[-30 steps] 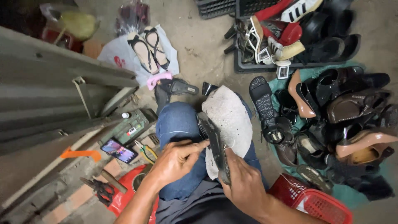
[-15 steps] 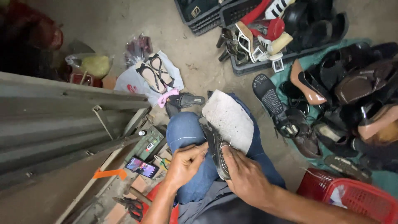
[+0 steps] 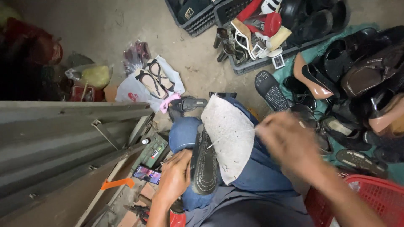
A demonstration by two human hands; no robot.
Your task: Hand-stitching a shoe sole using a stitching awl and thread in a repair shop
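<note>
A black shoe [image 3: 205,164] lies sole-up on my lap, over blue jeans [image 3: 183,132]. My left hand [image 3: 174,178] grips its left side and holds it steady. A worn white pad [image 3: 229,134] covers my right thigh beside the shoe. My right hand [image 3: 290,143] is raised up and to the right, blurred, fingers pinched together. A thin pale thread [image 3: 231,137] runs taut from the shoe across the pad to that hand.
Grey corrugated sheet [image 3: 63,134] slopes at left, with a phone [image 3: 147,174] and a green box [image 3: 153,153] by its edge. Sandals lie on a white bag [image 3: 151,82]. Crates [image 3: 252,63] and a green sheet [image 3: 313,54] hold many shoes. A red basket [image 3: 370,197] stands lower right.
My right hand has left the shoe and swung up and right, drawing the thread out. My left hand stays on the shoe. The view has shifted slightly.
</note>
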